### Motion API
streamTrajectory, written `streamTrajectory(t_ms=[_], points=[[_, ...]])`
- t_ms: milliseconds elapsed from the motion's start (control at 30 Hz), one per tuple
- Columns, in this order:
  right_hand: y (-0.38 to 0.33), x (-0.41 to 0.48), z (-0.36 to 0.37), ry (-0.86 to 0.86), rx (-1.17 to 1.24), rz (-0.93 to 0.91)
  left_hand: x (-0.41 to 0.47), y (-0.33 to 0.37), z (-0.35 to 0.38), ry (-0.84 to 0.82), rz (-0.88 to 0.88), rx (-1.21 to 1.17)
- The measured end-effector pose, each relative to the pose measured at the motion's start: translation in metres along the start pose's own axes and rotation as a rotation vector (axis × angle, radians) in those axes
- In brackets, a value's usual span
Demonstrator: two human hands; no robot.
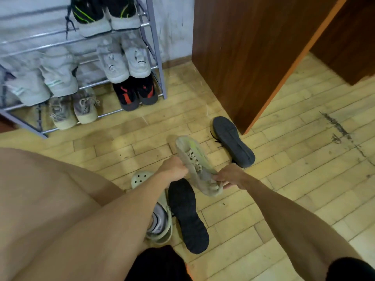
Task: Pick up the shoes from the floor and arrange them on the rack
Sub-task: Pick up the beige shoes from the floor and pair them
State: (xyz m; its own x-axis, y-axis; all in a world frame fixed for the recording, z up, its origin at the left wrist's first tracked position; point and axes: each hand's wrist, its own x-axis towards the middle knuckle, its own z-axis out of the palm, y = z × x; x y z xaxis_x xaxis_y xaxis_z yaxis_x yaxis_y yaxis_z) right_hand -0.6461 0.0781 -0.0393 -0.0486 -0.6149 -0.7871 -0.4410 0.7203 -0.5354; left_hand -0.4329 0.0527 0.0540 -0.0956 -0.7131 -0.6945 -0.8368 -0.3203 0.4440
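Head view: both hands are clamped on one grey sneaker [194, 159] with a lime stripe, held above the floor [284, 159], toe pointing away from the person.

1. Left hand [174, 169]: fingers curled round the sneaker's left side at the laces.
2. Right hand [230, 176]: fingers pinch the heel collar.
3. The hands are apart, one at each side of the sneaker.

Items on the floor:
- First black shoe [233, 141], sole up, just beyond the right hand, near the corner of the brown wooden panel [243, 47].
- Second black shoe [187, 216], sole up, below the held sneaker, just beside the pale clog [140, 179] worn on the person's foot.

Metal rack [156, 43], against the far wall at the floor's far left:
- Upper tier, right end: black-and-green pair [105, 15].
- Middle tier, right end: white pair [125, 61]; left part: pale pair [46, 84].
- Bottom tier, right end: black-and-red pair [136, 94]; centre: beige pair [75, 110].
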Motion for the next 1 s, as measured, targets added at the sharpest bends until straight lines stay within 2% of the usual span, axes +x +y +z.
streamTrajectory(t_ms=[67,167,267,400,533,633,833,1000], points=[[-0.031,-0.015,-0.005,-0.026,0.116,-0.128,-0.001,0.002,-0.008,0.022,-0.046,-0.114],[-0.087,-0.037,-0.008,-0.055,0.241,-0.298,-0.013,0.012,-0.031,0.015,-0.044,-0.579],[-0.146,-0.063,-0.008,-0.079,0.289,-0.452,-0.027,0.019,-0.072,0.158,0.003,-0.833],[-0.222,-0.104,0.001,-0.126,0.286,-0.639,-0.066,0.016,-0.142,0.304,0.134,-0.858],[-0.295,-0.153,0.025,-0.212,0.26,-0.774,-0.124,-0.004,-0.209,0.564,0.204,-0.811],[-0.347,-0.188,0.058,-0.272,0.179,-0.9,-0.169,-0.029,-0.25,0.697,0.235,-0.83],[-0.425,-0.249,0.152,-0.337,-0.05,-0.998,-0.238,-0.106,-0.307,0.94,0.249,-0.852],[-0.449,-0.273,0.263,-0.29,-0.207,-1.02,-0.264,-0.204,-0.304,1.148,0.161,-1.068]])
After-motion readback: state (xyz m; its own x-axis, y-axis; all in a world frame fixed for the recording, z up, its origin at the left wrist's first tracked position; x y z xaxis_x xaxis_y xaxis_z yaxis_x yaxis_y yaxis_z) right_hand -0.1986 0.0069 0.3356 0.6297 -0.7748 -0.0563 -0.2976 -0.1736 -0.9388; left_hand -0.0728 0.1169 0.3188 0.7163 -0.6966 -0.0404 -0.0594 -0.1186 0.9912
